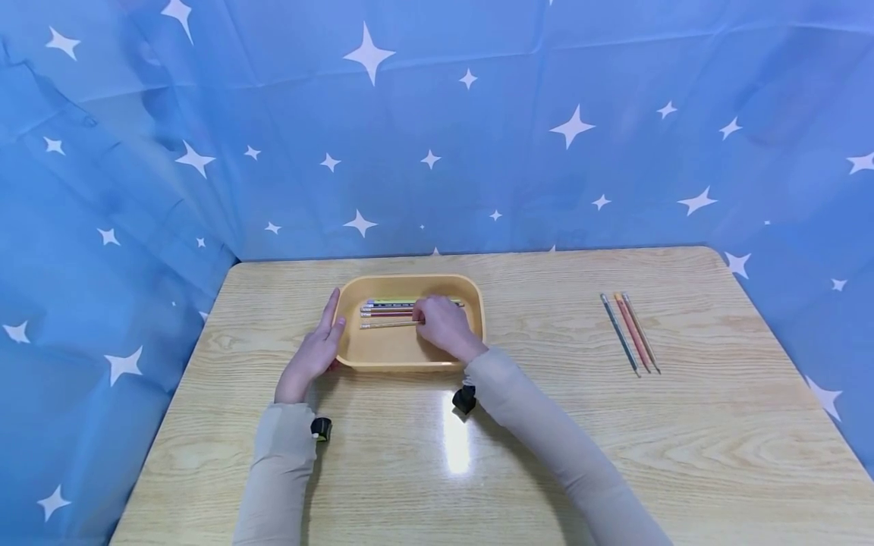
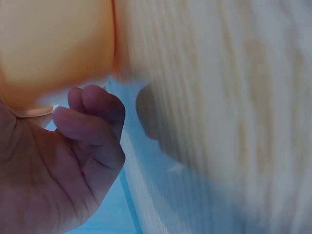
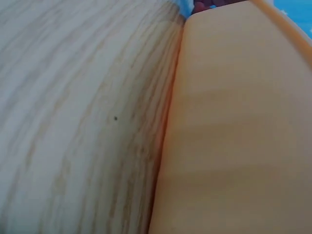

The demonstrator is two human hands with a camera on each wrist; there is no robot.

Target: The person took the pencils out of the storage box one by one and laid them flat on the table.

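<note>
A shallow yellow-orange tray [image 1: 410,367] lies toward the table's back edge with several pencils side by side in it. At its left end my left hand [image 1: 314,353] holds the rim, thumb on top; the left wrist view shows other fingers [image 2: 100,131] curled close by the tray's outer wall [image 2: 58,44]. Inside the tray, my right hand [image 1: 447,326] pinches the nearest pencil [image 1: 388,325] at its right part, which the hand hides. Behind it lie the other pencils [image 1: 385,306]. The right wrist view shows the tray's front wall [image 3: 234,122], not the right hand.
Three more pencils, a blue-green one [image 1: 620,334], a reddish one [image 1: 633,334] and a brownish one [image 1: 642,334], lie together on the wooden table [image 1: 546,303] at the right. A blue curtain [image 1: 478,189] with white stars hangs behind and beside the table.
</note>
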